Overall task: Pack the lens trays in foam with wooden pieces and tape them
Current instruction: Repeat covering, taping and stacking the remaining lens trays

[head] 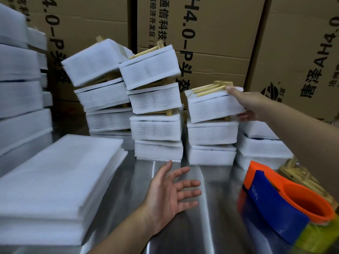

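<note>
Big brown cardboard boxes (220,43) fill the top of the frame. Below them a shiny metal table (211,217) runs down the middle. A tall stack of flat white foam sheets (55,180) sits at the lower left. Piles of foam-wrapped bundles (156,129) stand in the middle, some leaning.

The one that matters is the top bundle (212,105), right of the middle, on its own pile. It is tipped a little. Its long side runs left to right across the frame, and wooden sticks (211,89) lie on top of it.

An orange and blue tape dispenser (275,204) is at the lower right, with loose wooden frames (297,173) just behind it.

The right hand (251,105) grips the right end of that bundle — thumb on top by the sticks, fingers curled under the bottom edge. The left hand (170,197) is wide open with fingers spread, holds nothing, and hovers over the table at the lower middle.

So the bundle is up and to the right of the left hand, well apart from it. Its left end is free. The right hand is already on it, so it is the nearer one — I think the left hand must reach up to the free end to share the load. I cannot tell if the bundle is going up or down.
</note>
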Tool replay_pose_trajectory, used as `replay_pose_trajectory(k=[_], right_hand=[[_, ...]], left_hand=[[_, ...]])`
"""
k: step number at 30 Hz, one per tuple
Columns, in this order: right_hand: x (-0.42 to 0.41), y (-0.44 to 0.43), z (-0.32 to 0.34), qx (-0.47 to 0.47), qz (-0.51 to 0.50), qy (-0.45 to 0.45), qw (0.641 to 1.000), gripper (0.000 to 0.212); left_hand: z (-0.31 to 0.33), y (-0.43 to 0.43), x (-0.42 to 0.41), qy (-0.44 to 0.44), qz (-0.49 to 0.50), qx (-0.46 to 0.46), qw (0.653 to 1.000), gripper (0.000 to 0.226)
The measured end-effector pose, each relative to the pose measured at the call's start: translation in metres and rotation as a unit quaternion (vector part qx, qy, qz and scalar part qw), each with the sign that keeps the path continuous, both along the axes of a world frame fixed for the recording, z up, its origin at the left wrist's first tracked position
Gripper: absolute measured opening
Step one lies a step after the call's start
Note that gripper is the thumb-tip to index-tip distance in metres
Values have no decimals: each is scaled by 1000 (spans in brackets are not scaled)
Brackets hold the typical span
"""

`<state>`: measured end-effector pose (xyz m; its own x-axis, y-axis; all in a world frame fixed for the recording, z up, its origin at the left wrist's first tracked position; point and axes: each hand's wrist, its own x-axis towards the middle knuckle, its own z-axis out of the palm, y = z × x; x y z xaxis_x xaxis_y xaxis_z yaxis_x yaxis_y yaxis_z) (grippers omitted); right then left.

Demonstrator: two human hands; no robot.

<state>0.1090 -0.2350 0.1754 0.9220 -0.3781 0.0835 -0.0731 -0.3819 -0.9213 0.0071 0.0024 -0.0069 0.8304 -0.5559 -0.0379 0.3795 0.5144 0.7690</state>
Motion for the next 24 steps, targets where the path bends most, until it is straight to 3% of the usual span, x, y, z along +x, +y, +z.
replay_pose_trajectory(k=[3, 5, 9, 10, 13, 16, 20, 24], right_hand=[[-5, -9, -5, -74, -18, 15, 997, 75], [-8, -18, -8, -119, -82, -41, 989, 72], [-17, -45, -15, -267, -177, -166, 933, 22], [-18, -55, -15, -321, -186, -146, 917, 24], [-18, -84, -20, -501, -119, 53, 856, 45], [-21, -100, -31, -511, -27, 152, 846, 53], [-25, -112, -40, -572, -19, 112, 812, 55], [-32, -121, -38, -571, -36, 36, 819, 50]], left_hand=[[0, 0, -1, -3, 2, 4, 1000, 73], [1, -1, -1, -3, 4, 8, 1000, 73], [1, -1, -1, -4, 8, 14, 1000, 74], [2, -1, -1, -3, 9, 15, 1000, 74], [2, -1, -1, -1, 11, 15, 1000, 74], [2, 0, -1, -1, 13, 15, 1000, 73], [1, -1, -1, 0, 15, 13, 1000, 71], [0, -1, 0, -3, 16, 14, 1000, 70]])
